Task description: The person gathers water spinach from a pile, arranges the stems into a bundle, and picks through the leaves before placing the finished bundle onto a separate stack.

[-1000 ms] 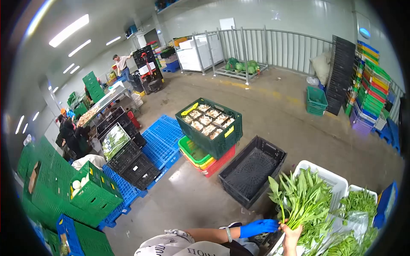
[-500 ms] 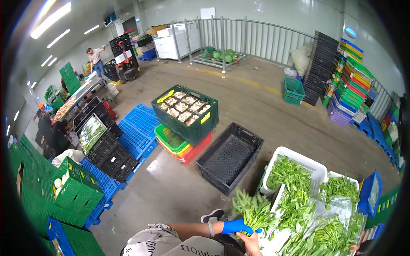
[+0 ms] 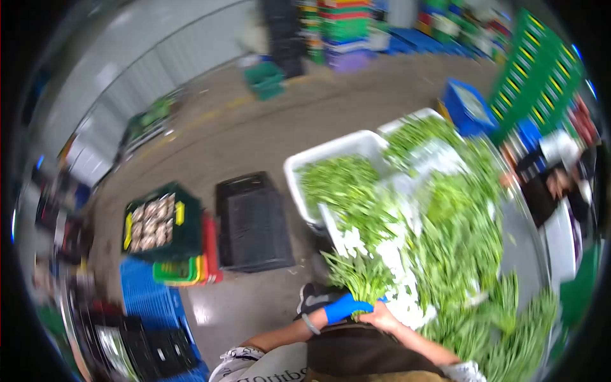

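Note:
My left hand (image 3: 347, 307), in a blue glove, is wrapped round a bunch of leafy greens (image 3: 361, 277) by its stems. My bare right hand (image 3: 380, 317) is closed at the stem ends beside it. The bunch points away from me, leaves outward, at the near edge of the greens. Just beyond it, more loose greens (image 3: 445, 254) are heaped over the metal table (image 3: 523, 248). A white basket (image 3: 296, 181) with greens stands at the far left of the heap.
An empty black crate (image 3: 251, 223) stands on the floor left of the table. Farther left, a dark green crate (image 3: 191, 232) of packed trays sits on colored crates (image 3: 210, 254). A blue crate (image 3: 468, 109) is at the far end. People (image 3: 550, 184) are at the right.
The view has turned to the right, bringing more of the table and people into sight. Both hands stay together on the bunch, which now appears more upright.

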Demonstrator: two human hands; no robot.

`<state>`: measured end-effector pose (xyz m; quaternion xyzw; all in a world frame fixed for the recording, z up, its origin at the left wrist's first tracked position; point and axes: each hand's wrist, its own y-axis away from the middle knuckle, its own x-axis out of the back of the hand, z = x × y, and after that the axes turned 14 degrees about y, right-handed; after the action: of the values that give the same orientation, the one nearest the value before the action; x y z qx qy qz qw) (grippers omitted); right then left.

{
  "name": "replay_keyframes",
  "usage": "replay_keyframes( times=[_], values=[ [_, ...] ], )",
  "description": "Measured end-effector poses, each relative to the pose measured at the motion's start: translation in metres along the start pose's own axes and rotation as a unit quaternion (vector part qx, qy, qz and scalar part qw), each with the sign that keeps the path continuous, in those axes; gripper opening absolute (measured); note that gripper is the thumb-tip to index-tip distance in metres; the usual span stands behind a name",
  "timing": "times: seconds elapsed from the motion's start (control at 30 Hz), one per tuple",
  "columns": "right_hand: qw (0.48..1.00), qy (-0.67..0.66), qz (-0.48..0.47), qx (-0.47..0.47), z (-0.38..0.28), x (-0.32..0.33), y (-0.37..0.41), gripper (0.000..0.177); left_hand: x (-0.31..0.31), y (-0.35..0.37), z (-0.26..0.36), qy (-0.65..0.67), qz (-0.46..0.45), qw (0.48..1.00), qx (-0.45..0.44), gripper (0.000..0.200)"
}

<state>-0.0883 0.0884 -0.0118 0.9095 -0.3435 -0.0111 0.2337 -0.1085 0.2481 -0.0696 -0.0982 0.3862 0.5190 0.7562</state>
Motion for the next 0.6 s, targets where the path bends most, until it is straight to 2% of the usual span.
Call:
replay_keyframes(
  times=[0.03,0.07,0.1,0.13,0.17,0.23,0.27,0.3,0.33,0.37,0.4,0.47,0.57,0.6],
  values=[
    [0.999,0.036,0.026,0.005,0.005,0.000,0.006,0.027,-0.001,-0.004,0.003,-0.054,-0.022,0.998,0.028,0.047],
    [0.996,0.014,0.063,0.056,0.014,-0.002,0.010,0.029,-0.001,-0.012,0.008,-0.109,-0.045,0.992,0.048,0.048],
    [0.994,-0.006,0.093,0.055,0.008,0.000,0.019,0.032,-0.008,-0.019,0.012,-0.128,-0.070,0.989,0.031,0.047],
    [0.990,0.042,0.128,0.045,-0.004,0.007,0.030,0.035,-0.017,-0.025,0.014,-0.142,-0.093,0.985,0.011,0.047],
    [0.985,0.035,0.160,0.058,0.001,0.010,0.035,0.045,-0.024,-0.035,0.018,-0.160,-0.123,0.979,0.030,0.047],
    [0.976,0.037,0.210,0.044,0.006,0.018,0.044,0.042,-0.040,-0.053,0.033,-0.154,-0.154,0.972,0.090,0.044],
    [0.970,0.038,0.237,0.029,0.011,0.023,0.047,0.040,-0.049,-0.061,0.038,-0.131,-0.150,0.971,0.131,0.041],
    [0.965,0.019,0.260,0.003,0.018,0.026,0.050,0.038,-0.050,-0.073,0.030,-0.085,-0.108,0.979,0.149,0.039],
    [0.955,-0.093,0.271,-0.075,0.021,0.030,0.052,0.036,-0.046,-0.082,0.016,-0.041,-0.059,0.983,0.169,0.038],
    [0.933,-0.175,0.297,-0.101,0.064,0.022,0.040,0.036,-0.032,-0.091,-0.004,0.035,-0.009,0.970,0.239,0.037],
    [0.928,-0.199,0.273,-0.155,0.071,0.030,0.043,0.036,-0.019,-0.097,-0.023,0.108,0.044,0.946,0.302,0.037],
    [0.890,-0.270,0.333,-0.156,0.105,0.024,0.037,0.033,-0.010,-0.098,-0.042,0.148,0.043,0.935,0.320,0.038],
    [0.878,-0.228,0.398,-0.138,0.105,0.017,0.049,0.026,-0.007,-0.093,-0.047,0.171,0.043,0.927,0.332,0.038],
    [0.874,-0.260,0.390,-0.123,0.109,0.016,0.051,0.024,-0.011,-0.091,-0.044,0.141,0.025,0.933,0.331,0.037]
  ],
)
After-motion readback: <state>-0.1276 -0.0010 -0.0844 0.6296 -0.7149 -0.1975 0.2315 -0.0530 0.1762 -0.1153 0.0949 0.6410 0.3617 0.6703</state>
